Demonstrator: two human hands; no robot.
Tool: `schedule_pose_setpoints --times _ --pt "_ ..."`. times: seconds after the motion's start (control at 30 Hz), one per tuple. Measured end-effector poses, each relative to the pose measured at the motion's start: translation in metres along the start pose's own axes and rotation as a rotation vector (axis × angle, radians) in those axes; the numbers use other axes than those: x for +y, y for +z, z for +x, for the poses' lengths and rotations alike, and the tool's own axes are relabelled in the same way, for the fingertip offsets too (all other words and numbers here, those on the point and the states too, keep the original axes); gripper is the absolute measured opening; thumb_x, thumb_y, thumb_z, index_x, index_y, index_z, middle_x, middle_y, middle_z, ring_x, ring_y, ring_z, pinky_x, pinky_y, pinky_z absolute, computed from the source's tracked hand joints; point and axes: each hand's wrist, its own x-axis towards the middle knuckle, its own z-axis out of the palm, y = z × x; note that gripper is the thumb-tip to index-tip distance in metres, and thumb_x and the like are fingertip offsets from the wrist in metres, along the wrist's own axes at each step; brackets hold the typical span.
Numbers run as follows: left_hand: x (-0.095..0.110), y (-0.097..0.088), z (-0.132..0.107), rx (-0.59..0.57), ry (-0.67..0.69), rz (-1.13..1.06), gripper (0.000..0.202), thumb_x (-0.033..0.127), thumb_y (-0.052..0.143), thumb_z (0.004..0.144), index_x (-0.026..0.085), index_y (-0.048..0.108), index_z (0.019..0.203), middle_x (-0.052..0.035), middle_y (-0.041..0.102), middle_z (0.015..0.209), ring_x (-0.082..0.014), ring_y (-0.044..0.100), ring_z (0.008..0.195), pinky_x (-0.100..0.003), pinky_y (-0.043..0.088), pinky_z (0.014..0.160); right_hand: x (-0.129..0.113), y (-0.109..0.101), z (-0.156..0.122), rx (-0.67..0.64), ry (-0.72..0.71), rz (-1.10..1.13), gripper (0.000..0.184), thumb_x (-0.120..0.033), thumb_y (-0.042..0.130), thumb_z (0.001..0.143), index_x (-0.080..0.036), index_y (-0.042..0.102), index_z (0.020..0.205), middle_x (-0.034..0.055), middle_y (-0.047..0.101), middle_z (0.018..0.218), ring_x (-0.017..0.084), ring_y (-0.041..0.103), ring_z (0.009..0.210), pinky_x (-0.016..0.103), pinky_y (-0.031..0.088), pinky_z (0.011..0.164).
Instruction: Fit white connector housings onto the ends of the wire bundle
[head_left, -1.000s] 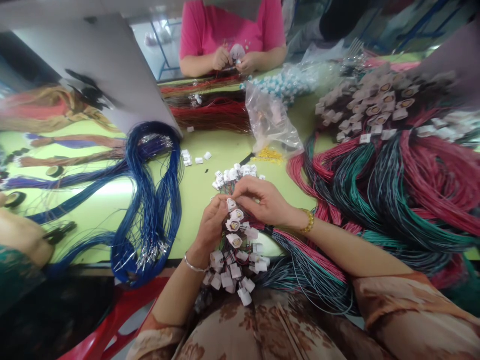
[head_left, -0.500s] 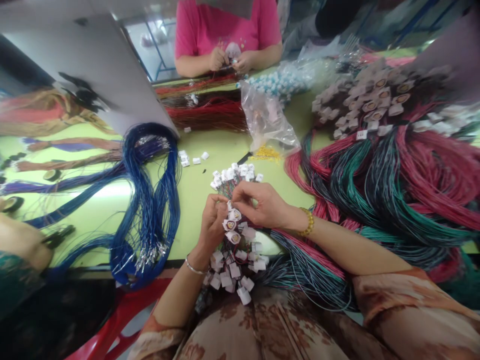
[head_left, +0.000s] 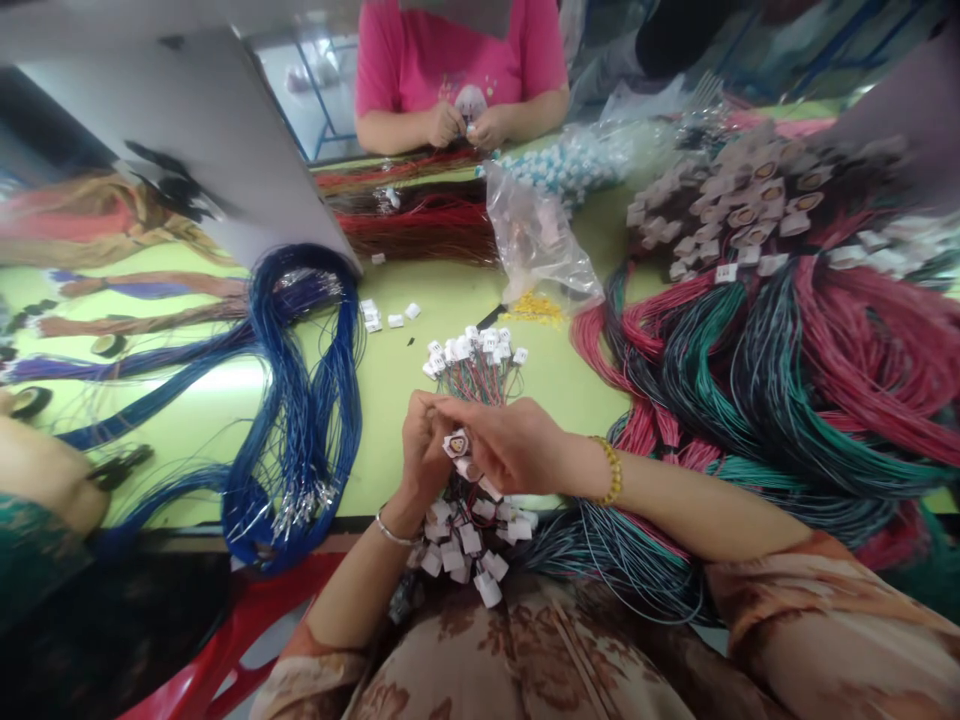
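Note:
My left hand and my right hand meet above the near edge of the table, fingers closed and fingertips together. A white wire connector with a yellow-and-dark inside shows between them, against my left fingers. What the right fingertips pinch is hidden. Below the hands hangs a cluster of white connectors on dark wires. Just beyond them, a bunch of smaller white plugs on thin red and green wires fans out on the table.
Blue wire bundles lie left; pink, green and black bundles are heaped right. A clear plastic bag and yellow bits lie ahead, with loose white connectors. A co-worker in pink sits opposite; another person's arm is at left.
My right hand has moved down and left, its fingers now folded against the left hand. The gap in its pinch has closed, and it covers more of the connectors.

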Motion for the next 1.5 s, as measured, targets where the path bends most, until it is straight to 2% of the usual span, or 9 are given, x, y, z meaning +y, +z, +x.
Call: schedule_pose_setpoints --times 0.2,0.5,0.7,0.8,0.87,0.93,1.03,1.23,1.5 --pt "0.016 0.014 -0.013 -0.849 0.476 0.713 0.034 0.033 0.039 0.102 0.019 0.054 0.075 -0.0043 0.06 0.071 -0.0178 0.055 0.07 -0.033 0.043 0.071 0.035 -0.009 0.019 0.081 0.335 0.408 0.023 -0.03 0.048 0.094 -0.015 0.065 0.098 -0.0003 0.065 0.072 0.01 0.055 0.059 0.024 0.04 0.058" --pt "0.005 0.03 -0.022 -0.887 0.859 1.142 0.017 0.014 0.045 0.096 0.013 0.062 0.094 -0.0127 0.068 0.09 -0.0237 0.062 0.081 -0.037 0.045 0.075 0.007 0.024 0.058 -0.457 0.395 -0.419 0.05 -0.062 0.068 0.083 -0.012 0.071 0.085 0.0175 0.074 0.087 0.028 0.069 0.079 0.032 0.042 0.063" --pt "0.021 0.019 -0.036 -0.871 0.968 1.034 0.023 0.016 0.042 0.099 0.014 0.064 0.096 -0.0088 0.069 0.086 -0.0202 0.061 0.078 -0.033 0.045 0.072 0.01 0.046 0.06 -0.396 0.498 -0.525 0.038 -0.037 0.057 0.091 -0.008 0.06 0.116 0.0201 0.074 0.096 0.031 0.073 0.086 0.033 0.047 0.067" --pt "0.017 0.001 -0.035 -0.662 0.823 0.741 0.02 0.022 0.044 0.099 0.019 0.064 0.095 -0.0087 0.071 0.09 -0.0201 0.064 0.083 -0.033 0.049 0.077 0.011 0.048 0.052 -0.349 0.552 -0.544 0.047 -0.041 0.056 0.092 -0.008 0.05 0.125 0.0202 0.073 0.102 0.032 0.072 0.088 0.034 0.049 0.068" --pt "0.012 -0.014 -0.027 -0.396 0.538 0.638 0.024 0.02 0.039 0.099 0.02 0.063 0.094 -0.009 0.072 0.088 -0.0204 0.067 0.084 -0.033 0.05 0.079 0.01 0.048 0.048 -0.361 0.572 -0.554 0.05 -0.042 0.057 0.092 -0.009 0.047 0.128 0.0209 0.071 0.106 0.033 0.072 0.091 0.035 0.05 0.069" --pt "0.008 -0.028 -0.014 -0.207 0.206 0.738 0.022 0.023 0.043 0.098 0.018 0.061 0.109 -0.0095 0.072 0.085 -0.0227 0.068 0.078 -0.034 0.05 0.075 0.01 0.048 0.047 -0.367 0.571 -0.561 0.048 -0.038 0.056 0.092 -0.01 0.043 0.13 0.0208 0.071 0.107 0.033 0.072 0.092 0.035 0.051 0.071" --pt "0.005 -0.039 0.009 -0.192 -0.074 1.086 0.045 0.022 0.051 0.094 0.009 0.048 0.137 -0.0166 0.074 0.092 -0.031 0.071 0.084 -0.039 0.05 0.075 0.009 0.049 0.045 -0.338 0.558 -0.553 0.045 -0.031 0.048 0.094 -0.009 0.04 0.133 0.0202 0.07 0.108 0.032 0.072 0.091 0.036 0.05 0.071" --pt "-0.002 -0.032 0.062 -0.295 -0.213 1.427 0.033 0.021 0.042 0.098 0.013 0.058 0.127 -0.0201 0.075 0.101 -0.0311 0.072 0.099 -0.037 0.051 0.081 0.012 0.044 0.039 -0.279 0.555 -0.594 0.053 -0.042 0.049 0.094 -0.011 0.041 0.136 0.0233 0.063 0.121 0.031 0.069 0.092 0.034 0.046 0.069" --pt "0.0 -0.044 0.135 -0.118 -0.26 1.51 0.048 0.017 0.043 0.096 0.012 0.046 0.143 -0.0257 0.069 0.117 -0.0339 0.07 0.103 -0.04 0.051 0.083 0.021 0.036 0.042 -0.295 0.652 -0.442 0.043 -0.038 0.05 0.092 -0.007 0.052 0.121 0.019 0.072 0.097 0.031 0.07 0.087 0.034 0.043 0.067"
